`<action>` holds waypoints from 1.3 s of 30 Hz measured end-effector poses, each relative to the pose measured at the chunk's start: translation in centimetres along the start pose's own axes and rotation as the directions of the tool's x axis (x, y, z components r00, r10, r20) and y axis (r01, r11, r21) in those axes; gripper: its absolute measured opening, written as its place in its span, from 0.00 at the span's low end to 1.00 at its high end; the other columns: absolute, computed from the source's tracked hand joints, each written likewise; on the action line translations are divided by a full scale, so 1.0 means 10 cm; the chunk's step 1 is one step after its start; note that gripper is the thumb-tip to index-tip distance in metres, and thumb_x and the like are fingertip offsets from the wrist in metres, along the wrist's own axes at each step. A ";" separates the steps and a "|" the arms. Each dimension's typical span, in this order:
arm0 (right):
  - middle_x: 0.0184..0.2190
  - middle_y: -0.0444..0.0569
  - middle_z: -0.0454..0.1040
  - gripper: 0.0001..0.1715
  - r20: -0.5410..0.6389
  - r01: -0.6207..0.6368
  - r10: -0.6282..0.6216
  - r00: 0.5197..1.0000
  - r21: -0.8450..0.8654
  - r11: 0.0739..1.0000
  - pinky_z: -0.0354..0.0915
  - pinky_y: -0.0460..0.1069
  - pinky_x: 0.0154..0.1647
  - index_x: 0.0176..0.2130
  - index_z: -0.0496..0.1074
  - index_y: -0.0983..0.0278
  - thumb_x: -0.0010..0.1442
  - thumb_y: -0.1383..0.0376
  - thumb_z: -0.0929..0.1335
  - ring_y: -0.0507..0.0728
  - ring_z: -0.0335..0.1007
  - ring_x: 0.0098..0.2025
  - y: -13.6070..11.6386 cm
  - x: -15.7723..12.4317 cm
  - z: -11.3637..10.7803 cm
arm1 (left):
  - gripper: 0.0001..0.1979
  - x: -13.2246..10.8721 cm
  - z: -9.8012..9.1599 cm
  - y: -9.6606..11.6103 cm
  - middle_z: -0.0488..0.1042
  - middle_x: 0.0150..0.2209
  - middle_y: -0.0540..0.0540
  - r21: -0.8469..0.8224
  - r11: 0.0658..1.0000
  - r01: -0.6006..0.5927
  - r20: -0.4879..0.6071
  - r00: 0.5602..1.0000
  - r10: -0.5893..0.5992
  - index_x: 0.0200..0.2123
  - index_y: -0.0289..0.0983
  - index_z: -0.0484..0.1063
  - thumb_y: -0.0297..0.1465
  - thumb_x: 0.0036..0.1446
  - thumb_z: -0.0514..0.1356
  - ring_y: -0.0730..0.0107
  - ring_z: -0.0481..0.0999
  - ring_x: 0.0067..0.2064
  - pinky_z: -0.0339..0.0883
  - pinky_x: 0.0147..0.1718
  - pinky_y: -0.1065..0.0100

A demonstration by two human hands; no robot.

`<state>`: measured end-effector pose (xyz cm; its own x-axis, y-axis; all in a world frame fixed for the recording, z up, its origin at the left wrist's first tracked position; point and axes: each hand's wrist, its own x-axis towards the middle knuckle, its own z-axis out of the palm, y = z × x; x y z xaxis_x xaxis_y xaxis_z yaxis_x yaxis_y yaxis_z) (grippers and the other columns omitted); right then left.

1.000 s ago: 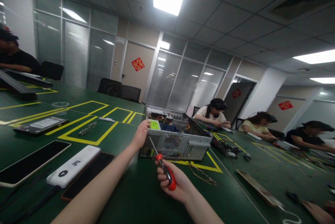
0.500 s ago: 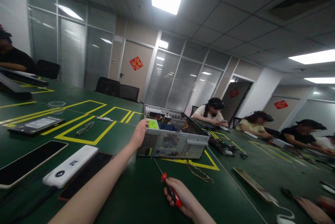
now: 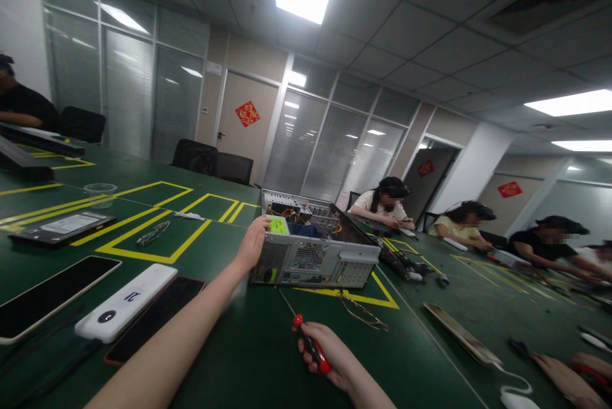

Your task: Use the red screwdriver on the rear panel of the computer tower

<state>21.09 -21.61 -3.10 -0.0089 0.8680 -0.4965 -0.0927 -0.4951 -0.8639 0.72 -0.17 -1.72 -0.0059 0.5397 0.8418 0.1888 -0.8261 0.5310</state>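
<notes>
An open computer case lies on the green table, its rear panel facing me. My left hand grips the case's left edge, fingers curled over the top beside a power supply with a bright yellow-green label. In my right hand is a screwdriver with a red and black handle. Its thin shaft points up and left, the tip close to the lower edge of the rear panel; I cannot tell whether it touches. Wires and circuit parts show inside the case.
Left of my arm lie a hard drive, a phone, a white power bank and a dark phone. A clear cup stands behind. A wire bundle and another phone lie rightward. Several people sit around the table.
The whole view has shifted very slightly. Both hands keep their places, the left on the case and the right around the screwdriver.
</notes>
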 end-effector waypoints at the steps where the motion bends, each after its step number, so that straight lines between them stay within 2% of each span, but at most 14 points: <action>1: 0.21 0.43 0.72 0.13 0.000 -0.003 0.003 1.000 0.008 1.000 0.52 0.39 0.15 0.42 0.70 0.68 0.62 0.59 0.70 0.46 0.62 0.17 0.00 0.00 0.00 | 0.22 0.00 0.00 0.00 0.76 0.53 0.39 0.000 1.000 0.000 -0.001 1.000 0.000 0.42 0.40 0.72 0.43 0.71 0.42 0.57 0.69 0.64 0.60 0.66 0.49; 7: 0.21 0.43 0.73 0.11 -0.024 -0.018 0.020 1.000 0.096 0.995 0.53 0.39 0.15 0.43 0.68 0.64 0.63 0.62 0.70 0.48 0.64 0.18 -0.02 0.00 0.03 | 0.22 0.01 -0.01 0.02 0.76 0.53 0.39 0.008 1.000 -0.001 0.002 1.000 0.001 0.42 0.39 0.72 0.43 0.71 0.42 0.56 0.69 0.64 0.61 0.66 0.48; 10: 0.22 0.44 0.74 0.05 -0.033 -0.042 0.049 0.998 0.182 0.982 0.53 0.38 0.15 0.38 0.67 0.64 0.64 0.65 0.69 0.46 0.63 0.18 0.00 0.00 0.09 | 0.23 0.01 -0.01 0.02 0.76 0.53 0.39 0.010 1.000 -0.009 0.005 1.000 0.009 0.42 0.39 0.73 0.43 0.71 0.42 0.56 0.69 0.64 0.61 0.66 0.48; 13: 0.25 0.45 0.75 0.07 -0.029 -0.088 0.100 0.995 0.276 0.957 0.58 0.36 0.18 0.34 0.68 0.65 0.64 0.67 0.69 0.44 0.64 0.19 0.04 0.01 0.19 | 0.24 0.00 -0.01 0.02 0.76 0.53 0.39 0.003 1.000 -0.010 0.000 1.000 0.010 0.42 0.39 0.73 0.45 0.71 0.42 0.56 0.70 0.63 0.62 0.65 0.48; 16: 0.26 0.48 0.76 0.11 0.036 -0.164 0.163 0.986 0.397 0.903 0.65 0.38 0.25 0.34 0.71 0.68 0.68 0.64 0.65 0.46 0.69 0.23 0.08 0.00 0.28 | 0.25 0.00 0.00 0.01 0.76 0.53 0.39 -0.002 1.000 -0.005 -0.013 1.000 0.005 0.42 0.39 0.73 0.46 0.71 0.42 0.56 0.71 0.62 0.62 0.65 0.49; 20: 0.26 0.51 0.77 0.16 0.183 -0.304 0.244 0.953 0.567 0.765 0.70 0.45 0.30 0.39 0.74 0.68 0.71 0.61 0.62 0.51 0.74 0.26 0.11 -0.01 0.28 | 0.25 0.00 0.00 0.03 0.76 0.53 0.39 0.007 1.000 -0.004 -0.017 1.000 0.004 0.41 0.39 0.73 0.47 0.71 0.41 0.56 0.70 0.62 0.62 0.65 0.48; 22: 0.25 0.50 0.76 0.15 0.178 -0.321 0.268 0.947 0.584 0.746 0.67 0.43 0.26 0.41 0.75 0.67 0.70 0.60 0.63 0.51 0.72 0.24 0.11 -0.01 0.24 | 0.26 0.01 -0.01 0.05 0.76 0.53 0.39 0.011 1.000 -0.008 0.000 1.000 0.008 0.41 0.40 0.73 0.47 0.71 0.41 0.56 0.70 0.63 0.62 0.65 0.49; 25: 0.24 0.47 0.73 0.14 0.140 -0.285 0.252 0.957 0.587 0.757 0.55 0.37 0.17 0.40 0.74 0.67 0.69 0.59 0.65 0.47 0.65 0.19 0.06 -0.02 0.19 | 0.26 0.02 -0.02 0.06 0.76 0.53 0.39 0.010 1.000 -0.003 0.014 1.000 0.003 0.41 0.40 0.72 0.47 0.71 0.40 0.56 0.70 0.63 0.62 0.65 0.49; 28: 0.25 0.48 0.73 0.11 0.121 -0.243 0.214 0.969 0.595 0.766 0.49 0.35 0.14 0.36 0.73 0.68 0.68 0.63 0.66 0.43 0.61 0.18 0.02 -0.03 0.18 | 0.26 0.02 -0.02 0.06 0.76 0.53 0.39 0.001 1.000 0.004 0.012 1.000 -0.004 0.41 0.40 0.72 0.47 0.71 0.41 0.56 0.69 0.63 0.61 0.66 0.49; 32: 0.23 0.46 0.71 0.09 0.159 -0.288 0.242 0.957 0.619 0.730 0.53 0.34 0.16 0.35 0.72 0.68 0.66 0.65 0.68 0.43 0.62 0.18 0.01 -0.04 0.19 | 0.24 0.01 -0.02 0.05 0.76 0.53 0.39 -0.003 1.000 0.009 0.009 1.000 -0.009 0.42 0.40 0.72 0.46 0.71 0.42 0.56 0.69 0.63 0.61 0.66 0.49; 36: 0.25 0.49 0.75 0.14 0.187 -0.313 0.253 0.949 0.626 0.714 0.63 0.37 0.21 0.36 0.74 0.67 0.68 0.60 0.66 0.47 0.70 0.22 0.02 -0.04 0.20 | 0.24 0.01 -0.02 0.06 0.76 0.53 0.39 -0.008 1.000 -0.001 0.009 1.000 0.001 0.42 0.40 0.73 0.46 0.71 0.42 0.56 0.70 0.63 0.62 0.65 0.49; 39: 0.25 0.51 0.75 0.20 0.212 -0.358 0.290 0.933 0.601 0.714 0.61 0.38 0.18 0.40 0.75 0.68 0.70 0.56 0.62 0.47 0.67 0.19 0.02 -0.05 0.20 | 0.24 0.01 -0.02 0.06 0.76 0.53 0.39 -0.014 1.000 -0.004 0.005 1.000 0.004 0.42 0.40 0.73 0.46 0.71 0.42 0.56 0.70 0.63 0.62 0.65 0.49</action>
<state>19.09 -22.06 -2.83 -0.2465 0.6748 -0.6956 -0.6616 -0.6416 -0.3881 0.62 -0.63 -1.28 0.0002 0.5370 0.8436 0.1747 -0.8306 0.5287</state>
